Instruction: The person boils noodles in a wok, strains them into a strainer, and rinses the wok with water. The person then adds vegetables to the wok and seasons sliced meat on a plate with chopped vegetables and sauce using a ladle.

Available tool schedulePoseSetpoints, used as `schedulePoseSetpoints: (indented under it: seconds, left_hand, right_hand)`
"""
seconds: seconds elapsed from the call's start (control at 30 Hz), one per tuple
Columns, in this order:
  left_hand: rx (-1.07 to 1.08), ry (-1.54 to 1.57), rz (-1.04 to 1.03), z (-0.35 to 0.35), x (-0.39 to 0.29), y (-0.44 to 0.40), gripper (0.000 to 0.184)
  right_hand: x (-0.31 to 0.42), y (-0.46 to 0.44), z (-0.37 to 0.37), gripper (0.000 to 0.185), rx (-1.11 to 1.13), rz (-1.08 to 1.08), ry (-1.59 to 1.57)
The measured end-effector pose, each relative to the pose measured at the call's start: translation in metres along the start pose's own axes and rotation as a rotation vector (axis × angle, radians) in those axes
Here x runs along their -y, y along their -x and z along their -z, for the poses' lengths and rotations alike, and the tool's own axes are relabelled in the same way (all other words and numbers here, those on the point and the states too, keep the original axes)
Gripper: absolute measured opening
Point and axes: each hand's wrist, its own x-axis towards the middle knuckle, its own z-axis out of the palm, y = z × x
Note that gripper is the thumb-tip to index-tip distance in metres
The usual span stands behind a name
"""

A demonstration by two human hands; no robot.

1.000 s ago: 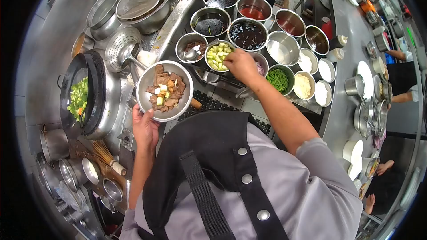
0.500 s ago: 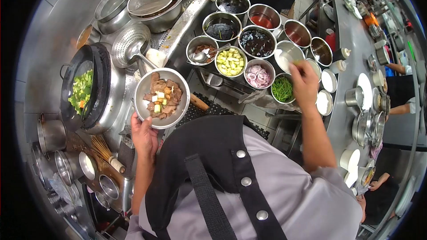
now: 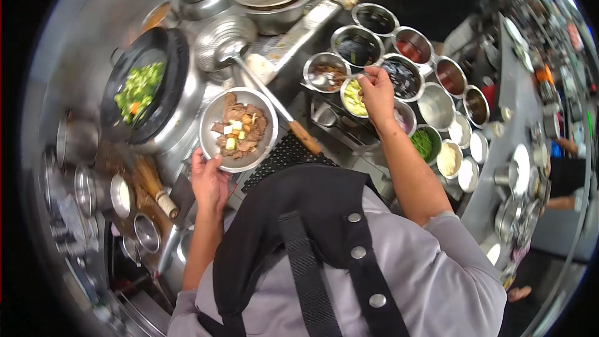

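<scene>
My left hand [image 3: 211,181] grips the near rim of a steel bowl [image 3: 269,143], thumb on the edge. Sliced cooked meat [image 3: 236,115] lies in it, topped with pale and greenish cubes. My right hand [image 3: 378,97] reaches over the row of pots, fingers pinched at the handle end of a spoon [image 3: 342,77]. The spoon's bowl rests in a small pot of brown pieces [image 3: 329,64]. Under my right hand are chopped green-yellow pieces [image 3: 354,97], partly hidden, and the sliced onion pot [image 3: 405,115]. Cut green stalks [image 3: 422,143] are in a pot beside my forearm.
At left, a black wok [image 3: 171,81] holds chopped greens [image 3: 140,90]. A long-handled ladle [image 3: 265,90] leans between the stove and my bowl. Pots of dark and red sauces [image 3: 412,47] stand ahead. A bamboo brush [image 3: 156,187] lies at left. Another person's hand [image 3: 519,293] shows at far right.
My right hand has moved left from above the white containers to the spoon handle. The bowl in my left hand stays level, and the whole view has shifted.
</scene>
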Motion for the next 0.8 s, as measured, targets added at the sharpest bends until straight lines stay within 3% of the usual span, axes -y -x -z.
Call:
schedulePoseSetpoints:
  seconds: [0.1, 0.2, 0.23, 0.27, 0.3, 0.37, 0.4, 0.43, 0.5, 0.63, 0.8]
  left_hand:
    - [-0.084, 0.041, -0.061, 0.012, -0.011, 0.011, 0.038]
    - [-0.173, 0.070, -0.106, 0.037, -0.015, 0.023, 0.039]
    - [-0.225, 0.099, -0.108, 0.040, -0.014, 0.027, 0.039]
    - [-0.219, 0.094, -0.116, 0.050, -0.013, 0.030, 0.042]
    - [-0.231, 0.096, -0.124, 0.056, -0.012, 0.033, 0.044]
    - [-0.226, 0.054, -0.117, 0.066, -0.013, 0.043, 0.044]
    - [-0.234, 0.052, -0.111, 0.070, -0.011, 0.046, 0.043]
    - [-0.243, 0.049, -0.111, 0.075, -0.009, 0.048, 0.042]
    - [-0.213, 0.047, -0.090, 0.078, -0.005, 0.045, 0.042]
    - [-0.229, 0.066, -0.046, 0.056, 0.002, 0.038, 0.042]
    - [-0.070, 0.083, -0.007, 0.028, 0.018, 0.005, 0.043]
  right_hand:
    - [0.017, 0.020, -0.049, 0.034, 0.405, 0.265, 0.346]
    - [-0.016, 0.064, -0.091, 0.076, 0.671, 0.223, 0.718]
    - [-0.052, 0.068, -0.103, 0.082, 0.744, 0.183, 0.787]
    - [-0.085, 0.065, -0.111, 0.074, 0.806, 0.097, 0.692]
    - [-0.096, 0.064, -0.116, 0.066, 0.730, 0.070, 0.672]
    - [-0.039, 0.062, -0.105, 0.062, 0.687, 0.073, 0.649]
    - [-0.047, 0.055, -0.096, 0.061, 0.639, 0.235, 0.545]
    - [-0.023, 0.061, -0.080, 0.061, 0.613, 0.229, 0.553]
    - [0.024, 0.081, -0.035, 0.058, 0.648, -0.174, 0.221]
    - [0.045, 0.114, 0.060, 0.055, 0.508, -0.351, 0.009]
    - [0.068, 0.106, 0.115, 0.054, 0.248, -0.263, 0.156]
